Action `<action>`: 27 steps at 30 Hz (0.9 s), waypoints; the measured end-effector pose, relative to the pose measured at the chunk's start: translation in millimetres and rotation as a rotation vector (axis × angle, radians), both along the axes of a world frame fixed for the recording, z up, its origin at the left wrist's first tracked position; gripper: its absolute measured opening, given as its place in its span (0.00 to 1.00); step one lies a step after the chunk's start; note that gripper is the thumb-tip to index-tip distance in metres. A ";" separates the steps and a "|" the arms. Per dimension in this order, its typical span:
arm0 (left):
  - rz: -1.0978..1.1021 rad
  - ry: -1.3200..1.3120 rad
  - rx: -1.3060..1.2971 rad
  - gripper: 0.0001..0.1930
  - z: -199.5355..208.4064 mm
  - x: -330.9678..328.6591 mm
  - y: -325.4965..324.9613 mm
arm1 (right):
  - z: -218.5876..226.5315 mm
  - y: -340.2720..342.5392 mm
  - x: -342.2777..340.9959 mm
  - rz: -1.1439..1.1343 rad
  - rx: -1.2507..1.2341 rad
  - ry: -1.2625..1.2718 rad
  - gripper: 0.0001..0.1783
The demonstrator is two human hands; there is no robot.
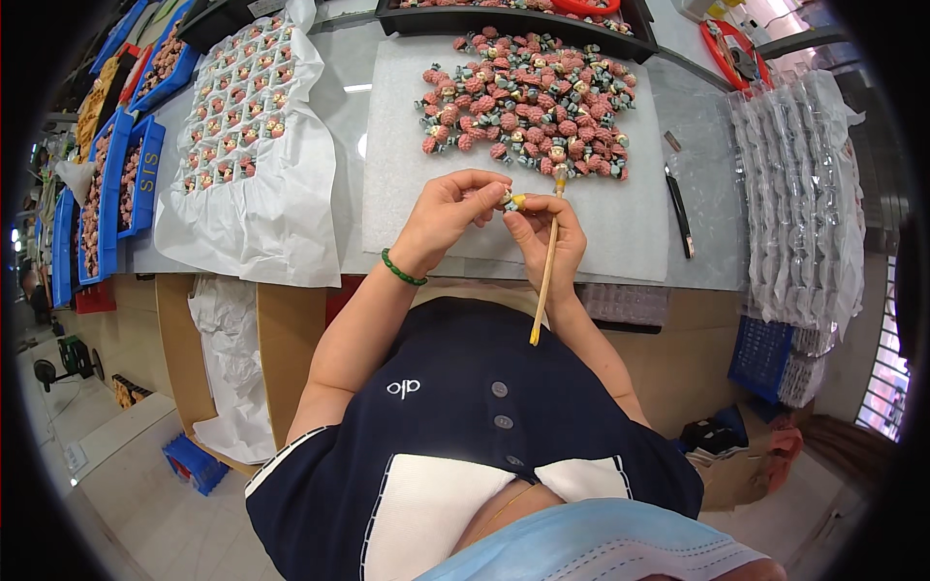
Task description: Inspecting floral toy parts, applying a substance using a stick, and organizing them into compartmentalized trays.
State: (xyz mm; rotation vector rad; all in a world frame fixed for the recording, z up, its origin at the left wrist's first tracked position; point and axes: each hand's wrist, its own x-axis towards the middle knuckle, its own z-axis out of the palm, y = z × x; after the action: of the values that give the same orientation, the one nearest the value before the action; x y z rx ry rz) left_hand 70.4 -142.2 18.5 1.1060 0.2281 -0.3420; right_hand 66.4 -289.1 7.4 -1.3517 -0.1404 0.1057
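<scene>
Just in front of my chest, at the near side of a white foam sheet, my two hands meet at a small painted figurine. My left hand is closed, pinching the figurine with its fingertips. The right hand touches the figurine's other side and also grips a slim paintbrush. The brush's bristles point away from me, and its wooden handle slants down toward my shirt. Fingers cover part of the figurine. Beyond my hands lies a heap of pink and grey-green figurines.
At left, a compartment tray of figurines sits on white paper, near blue bins. A black tray stands at the back. To the right lie a dark pen-like tool, a red round container and stacked clear plastic trays.
</scene>
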 end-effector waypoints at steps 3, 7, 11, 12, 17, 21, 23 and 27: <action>-0.003 0.000 0.012 0.11 -0.4 -0.4 -0.1 | -4.0 -0.3 -0.5 -0.038 -0.041 0.038 0.11; -0.010 0.052 -0.123 0.11 -8.5 -1.4 0.5 | -11.5 -2.5 -1.5 -0.036 -0.099 -0.058 0.10; -0.012 0.107 -0.334 0.10 -4.8 -0.1 3.2 | -7.8 -4.6 5.0 -0.030 -0.203 -0.277 0.11; -0.011 0.107 -0.334 0.10 -6.0 -0.4 4.4 | -7.5 -5.8 6.2 -0.029 -0.203 -0.277 0.11; -0.005 0.174 -0.517 0.15 -3.4 -2.0 6.0 | -5.3 -12.7 8.0 -0.005 -0.359 -0.467 0.14; 0.039 0.110 -0.498 0.16 1.9 -1.6 3.3 | -1.6 -15.6 7.8 0.009 -0.392 -0.509 0.14; 0.131 0.011 -0.303 0.17 3.3 -3.4 0.4 | 3.4 -15.0 6.8 0.032 -0.449 -0.466 0.14; 0.051 -0.145 -0.081 0.17 1.9 -7.8 2.1 | 0.4 -5.7 7.2 0.062 -0.349 -0.377 0.14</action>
State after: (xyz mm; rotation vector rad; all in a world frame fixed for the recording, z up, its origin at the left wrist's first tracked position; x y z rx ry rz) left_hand 62.6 -140.1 20.4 1.0381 0.1131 -0.2225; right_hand 73.6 -294.8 7.8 -1.7068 -0.5005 -0.0785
